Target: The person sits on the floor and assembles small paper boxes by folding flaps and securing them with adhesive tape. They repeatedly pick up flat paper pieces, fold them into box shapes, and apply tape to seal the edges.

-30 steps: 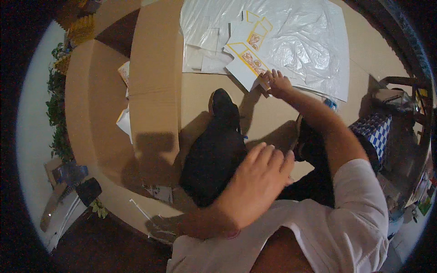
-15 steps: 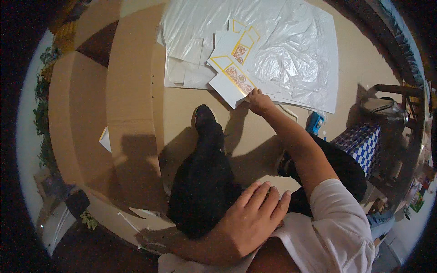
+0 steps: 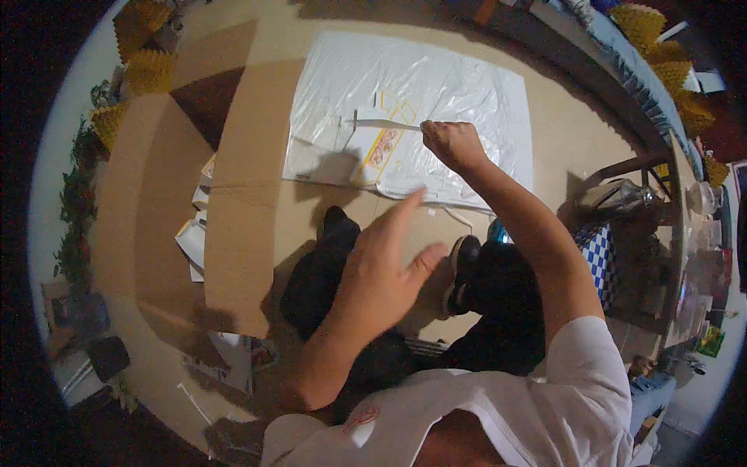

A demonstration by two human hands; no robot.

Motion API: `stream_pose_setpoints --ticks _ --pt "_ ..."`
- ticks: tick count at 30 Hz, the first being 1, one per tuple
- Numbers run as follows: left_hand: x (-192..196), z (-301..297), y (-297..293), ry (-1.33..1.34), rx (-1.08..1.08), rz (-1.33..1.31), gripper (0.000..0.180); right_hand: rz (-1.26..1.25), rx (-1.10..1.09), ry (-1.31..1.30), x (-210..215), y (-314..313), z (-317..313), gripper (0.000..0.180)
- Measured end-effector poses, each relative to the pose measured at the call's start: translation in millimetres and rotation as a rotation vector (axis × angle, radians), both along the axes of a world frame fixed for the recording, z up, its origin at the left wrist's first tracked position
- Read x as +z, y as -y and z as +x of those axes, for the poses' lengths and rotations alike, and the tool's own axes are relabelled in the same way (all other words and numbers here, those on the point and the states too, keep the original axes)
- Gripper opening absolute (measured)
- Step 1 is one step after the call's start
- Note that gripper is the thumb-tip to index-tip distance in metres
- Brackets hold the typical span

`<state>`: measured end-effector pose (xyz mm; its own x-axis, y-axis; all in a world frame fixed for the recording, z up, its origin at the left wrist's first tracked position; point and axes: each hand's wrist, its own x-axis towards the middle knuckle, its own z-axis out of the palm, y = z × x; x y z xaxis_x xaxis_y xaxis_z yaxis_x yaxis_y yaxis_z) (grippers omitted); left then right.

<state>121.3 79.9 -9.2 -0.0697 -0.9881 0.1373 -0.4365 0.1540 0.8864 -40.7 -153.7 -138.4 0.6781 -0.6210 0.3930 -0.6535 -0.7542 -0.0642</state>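
Note:
My right hand [image 3: 453, 145] is closed on one end of a flat white carton blank [image 3: 389, 124], raised and seen almost edge-on. Beneath it, another blank with a yellow border and reddish-brown print [image 3: 381, 149] lies on a white sheet stack covered with clear plastic [image 3: 467, 101]. Held out over my legs, my left hand [image 3: 381, 261] has its thumb apart from the fingers and nothing in it. Motion blurs its fingertips, which are near the stack's front edge.
A large open cardboard box [image 3: 245, 171] stands at the left with several white and yellow card pieces [image 3: 192, 240] inside. By my right shoe [image 3: 463, 272] lies a blue object [image 3: 498, 231]. Farther right are a blue-and-white checkered bag [image 3: 599, 253] and a wooden table [image 3: 675, 257].
My right hand has lifted the top blank off the other and tilted it edge-on. My left hand has risen from my lap and moved forward. The view has shifted, showing more pieces inside the box.

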Motion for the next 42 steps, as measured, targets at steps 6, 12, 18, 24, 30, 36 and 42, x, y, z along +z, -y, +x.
stream_pose_setpoints --ticks 6,12,18,24,30,36,42 --pt "14 0 36 -1.136 0.265 0.282 0.076 -0.351 0.144 0.192 137 -84 2 0.024" --pt "14 -1 81 -1.498 0.293 0.186 0.042 -0.338 0.223 0.199 163 -159 -18 0.027" --pt "35 -15 70 -1.170 0.172 0.144 0.030 0.365 -0.106 0.946 174 -136 -40 0.033" --pt "26 -44 89 -1.049 -0.158 0.208 0.026 0.843 -0.293 1.426 149 -60 -90 0.061" --pt "21 -41 114 -0.849 -0.012 0.269 0.045 1.086 -0.154 1.553 150 -61 -87 0.050" --pt "14 -62 148 0.328 0.469 -0.554 0.070 0.947 -0.165 1.441 150 -59 -79 0.036" --pt "-7 -84 168 -0.016 0.301 -0.386 0.068 1.035 0.020 1.483 151 -63 -70 0.037"
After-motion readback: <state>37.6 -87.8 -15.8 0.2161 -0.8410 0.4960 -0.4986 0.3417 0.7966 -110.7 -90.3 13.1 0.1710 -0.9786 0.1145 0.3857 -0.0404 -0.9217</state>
